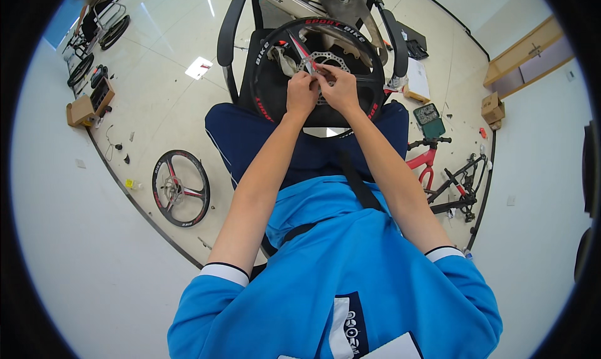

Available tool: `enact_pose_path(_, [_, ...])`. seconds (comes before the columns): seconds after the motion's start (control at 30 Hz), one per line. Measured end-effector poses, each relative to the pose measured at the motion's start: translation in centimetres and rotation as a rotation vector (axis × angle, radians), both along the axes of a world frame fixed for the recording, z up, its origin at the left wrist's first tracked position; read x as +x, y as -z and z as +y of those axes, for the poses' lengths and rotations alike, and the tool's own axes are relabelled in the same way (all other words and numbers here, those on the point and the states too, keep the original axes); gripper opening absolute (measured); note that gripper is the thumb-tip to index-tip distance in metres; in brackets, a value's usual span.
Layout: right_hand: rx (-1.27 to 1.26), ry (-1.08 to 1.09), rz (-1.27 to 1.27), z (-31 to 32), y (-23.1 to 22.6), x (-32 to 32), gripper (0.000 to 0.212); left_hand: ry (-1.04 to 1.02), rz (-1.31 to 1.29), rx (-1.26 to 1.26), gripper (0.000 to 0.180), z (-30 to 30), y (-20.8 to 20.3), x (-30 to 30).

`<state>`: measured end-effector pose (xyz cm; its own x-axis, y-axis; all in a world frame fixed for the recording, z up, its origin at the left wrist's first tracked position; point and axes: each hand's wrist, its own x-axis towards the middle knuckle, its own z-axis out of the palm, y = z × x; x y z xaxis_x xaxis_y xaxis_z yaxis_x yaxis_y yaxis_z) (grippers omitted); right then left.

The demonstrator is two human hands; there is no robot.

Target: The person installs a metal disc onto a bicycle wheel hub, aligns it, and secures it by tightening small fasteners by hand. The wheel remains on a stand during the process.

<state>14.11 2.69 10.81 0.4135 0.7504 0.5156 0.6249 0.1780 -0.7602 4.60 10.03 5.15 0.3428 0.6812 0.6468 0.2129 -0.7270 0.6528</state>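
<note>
A black three-spoke bicycle wheel [372, 83] with red lettering lies tilted between my knees and an office chair's seat. Its silver brake disc [340, 61] faces up around the hub. Over the hub, my left hand [302, 96] has its fingers pinched together. My right hand [339, 89] meets it there, thumb and fingers also closed. Whatever small piece sits between the fingertips is hidden. One spoke [299, 47] with red and white trim runs up from my fingers. A crumpled clear plastic bag [285, 62] shows through the wheel's left gap.
The office chair [231, 33] facing me holds a white frame part [289, 0] and a round grey part [344, 3]. Another three-spoke wheel [205, 195] lies on the left floor. Right are a green parts case [432, 129], a red frame [427, 160] and a black frame [461, 202].
</note>
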Motion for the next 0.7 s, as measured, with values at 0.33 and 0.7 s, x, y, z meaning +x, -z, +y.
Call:
enact_pose_path(0.33, [-0.087, -0.051, -0.04, -0.5, -0.4, 0.6, 0.018, 0.016, -0.042, -0.078, 0.014, -0.2, -0.7, -0.3])
enact_pose_path(0.7, [-0.042, 0.047, -0.038, -0.1, -0.4, 0.3, 0.017, 0.027, -0.022, -0.121, 0.011, -0.3, -0.5, -0.1])
